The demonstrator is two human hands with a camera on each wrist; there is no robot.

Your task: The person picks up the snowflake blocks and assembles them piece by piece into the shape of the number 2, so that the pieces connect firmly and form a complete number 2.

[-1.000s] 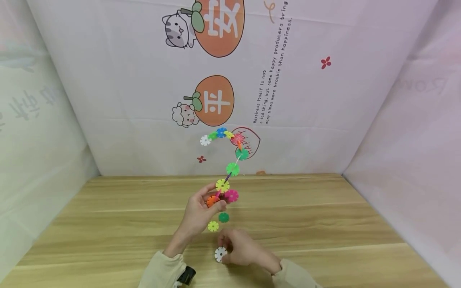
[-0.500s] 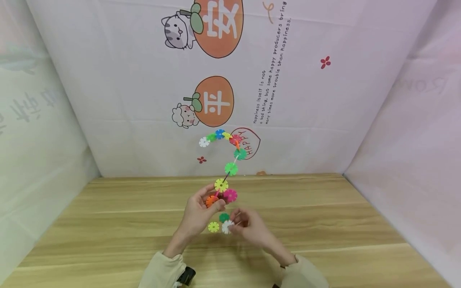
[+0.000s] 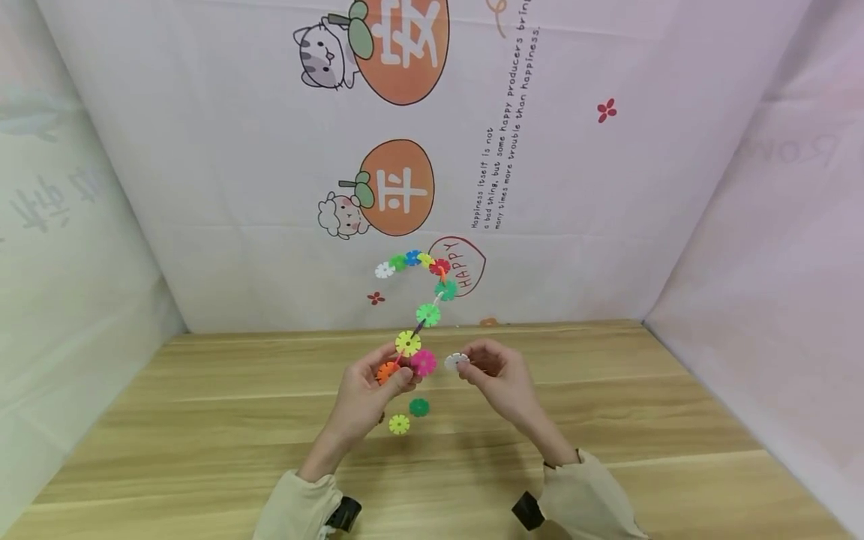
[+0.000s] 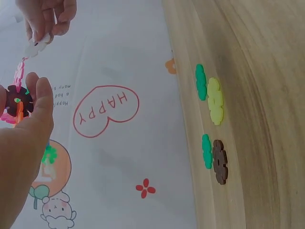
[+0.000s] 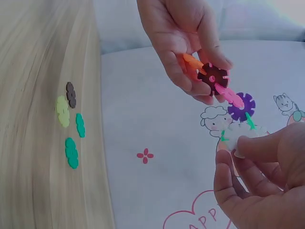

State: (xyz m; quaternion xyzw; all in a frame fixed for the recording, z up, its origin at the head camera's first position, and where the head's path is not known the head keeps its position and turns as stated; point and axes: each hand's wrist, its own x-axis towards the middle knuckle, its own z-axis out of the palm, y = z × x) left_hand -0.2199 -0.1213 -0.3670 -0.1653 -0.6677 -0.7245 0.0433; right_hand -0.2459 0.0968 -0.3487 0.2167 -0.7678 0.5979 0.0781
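My left hand (image 3: pixel 367 386) grips a chain of interlocking snowflake discs near its lower end, around a dark brown disc (image 5: pixel 213 79) and an orange disc (image 3: pixel 387 373). From there the chain rises through yellow and green discs (image 3: pixel 428 314) and curls left at the top to a white end disc (image 3: pixel 385 270). A pink disc (image 3: pixel 424 363) sticks out to the right of the left thumb. Beside it my right hand (image 3: pixel 502 379) pinches a loose white snowflake disc (image 3: pixel 456 361) between thumb and fingers. In the head view a small gap separates this disc from the pink one.
On the wooden table (image 3: pixel 607 420) under the hands lie a yellow disc (image 3: pixel 399 424), a green disc (image 3: pixel 419 407), another green disc (image 4: pixel 207 151) and a brown disc (image 4: pixel 220 162). A printed white cloth (image 3: pixel 553 247) stands behind the table, with cloth sides left and right.
My right hand has carried the white disc up and away from the table's near part, to the right of the pink disc. The left hand and chain have shifted slightly left.
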